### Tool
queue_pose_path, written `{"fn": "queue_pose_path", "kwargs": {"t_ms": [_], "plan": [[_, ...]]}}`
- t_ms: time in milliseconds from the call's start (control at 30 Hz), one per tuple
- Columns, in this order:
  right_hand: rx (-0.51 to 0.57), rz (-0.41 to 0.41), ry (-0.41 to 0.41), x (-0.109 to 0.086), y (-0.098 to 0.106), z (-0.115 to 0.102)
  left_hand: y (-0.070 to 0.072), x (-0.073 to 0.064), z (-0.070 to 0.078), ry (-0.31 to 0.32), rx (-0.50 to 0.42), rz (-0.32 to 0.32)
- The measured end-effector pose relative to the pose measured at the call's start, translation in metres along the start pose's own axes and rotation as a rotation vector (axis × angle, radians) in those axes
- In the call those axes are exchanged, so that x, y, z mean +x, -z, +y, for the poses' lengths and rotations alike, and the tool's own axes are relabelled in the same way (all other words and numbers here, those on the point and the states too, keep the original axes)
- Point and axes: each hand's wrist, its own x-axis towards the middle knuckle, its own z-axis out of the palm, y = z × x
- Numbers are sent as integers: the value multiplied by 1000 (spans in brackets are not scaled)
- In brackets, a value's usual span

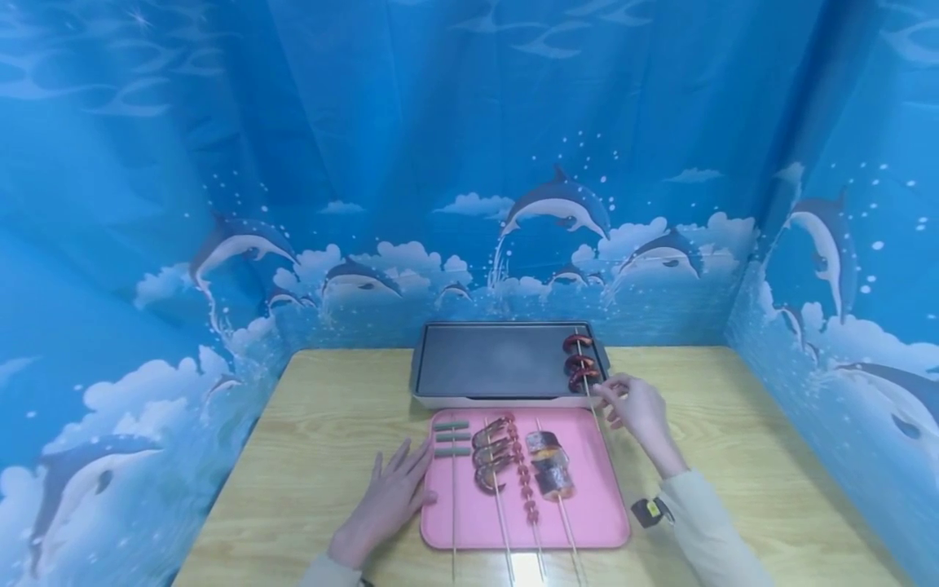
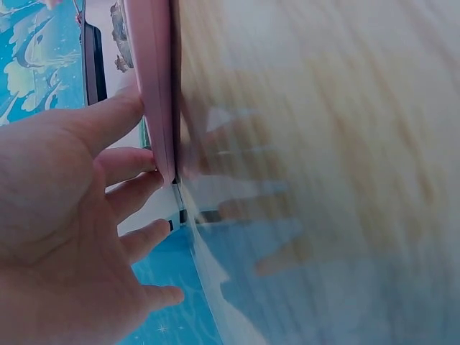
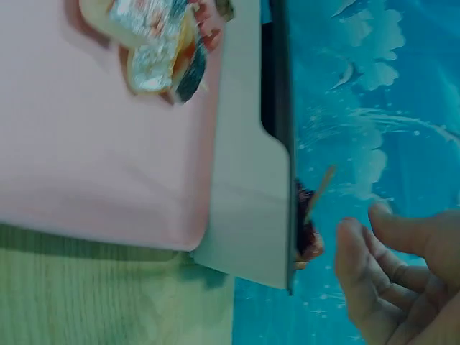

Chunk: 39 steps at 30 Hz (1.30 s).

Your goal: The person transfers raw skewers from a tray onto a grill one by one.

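Note:
My right hand (image 1: 640, 414) is beside a skewer of dark-red glazed pieces (image 1: 579, 363) on the right end of the griddle (image 1: 491, 363). Its thumb and index finger are near the stick in the head view. In the right wrist view the fingers are loosely bent, with a small gap and nothing seen between the tips. My left hand (image 1: 390, 497) touches the left edge of the pink tray (image 1: 597, 522) with fairly straight fingers. The tray carries a skewer of green pieces (image 1: 451, 438), a shrimp skewer (image 1: 493, 456), a skewer of small red pieces (image 1: 522, 473) and a fish-chunk skewer (image 1: 550, 466).
The griddle stands directly behind the tray on a wood-grain table (image 1: 337, 408). Several stick ends reach over the tray's front edge. A blue dolphin-print curtain (image 1: 411, 163) surrounds the back and sides. A small black device (image 1: 651, 512) is near my right sleeve.

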Motion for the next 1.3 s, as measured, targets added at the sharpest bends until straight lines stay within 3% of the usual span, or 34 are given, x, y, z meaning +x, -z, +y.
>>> {"fn": "queue_pose_path", "kwargs": {"t_ms": [167,400,500,667,867,1067,1300], "plan": [[58,56,60,-19,8,-3,0,1,0,3,-10,-8],[135,28,58,-53,1,-6,1,1,0,18,0,-31],[129,-3,26,-68,-9,-7,2,1,-1,23,-2,-37],[27,-69,-3,-90,-29,-3,1,1,-1,23,4,-39],[-24,-217,7,-111,-49,11,1,1,-1,4,-5,-12],[-15,-338,76,-121,-57,20,3,1,1,7,2,-19],[-32,-358,104,-120,-65,23,3,1,1,17,6,-32]]}}
